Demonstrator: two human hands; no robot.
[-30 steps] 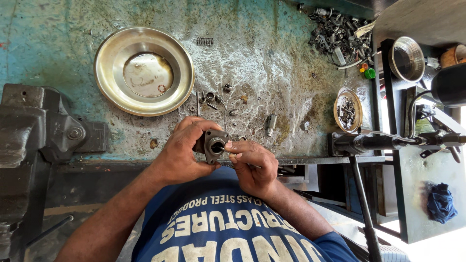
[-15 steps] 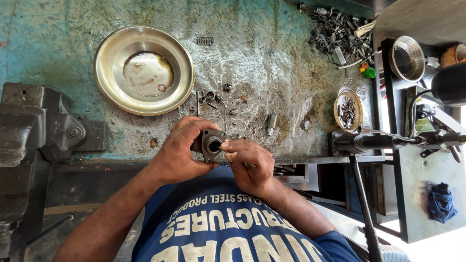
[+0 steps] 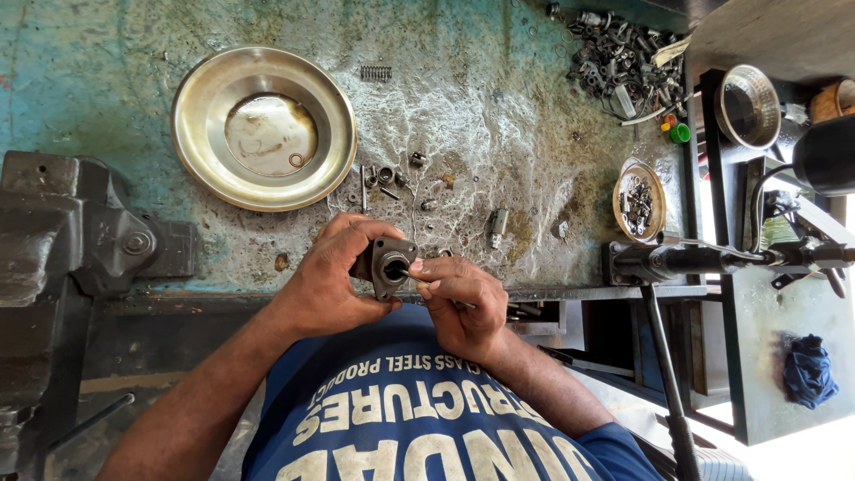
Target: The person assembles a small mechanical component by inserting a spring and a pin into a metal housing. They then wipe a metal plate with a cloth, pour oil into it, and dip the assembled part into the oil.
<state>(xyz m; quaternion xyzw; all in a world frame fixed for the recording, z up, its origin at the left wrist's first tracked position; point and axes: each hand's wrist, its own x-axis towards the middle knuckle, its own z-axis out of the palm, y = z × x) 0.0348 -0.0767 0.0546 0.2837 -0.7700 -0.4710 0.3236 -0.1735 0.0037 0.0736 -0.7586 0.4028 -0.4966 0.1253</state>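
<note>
One head camera is looking straight down over the person's chest onto the workbench.

The camera is sitting on the person's head and is facing down and a little forward, so the blue shirt (image 3: 427, 428) is filling the bottom edge and the far side of the workbench (image 3: 499, 98) is lying at the top. It is staying near: the left hand (image 3: 334, 272) and right hand (image 3: 459, 298) are appearing large in the middle. The vise (image 3: 62, 240) is closing the left edge and a side stand (image 3: 775, 356) the right. No second view is sharing this scene.
</note>
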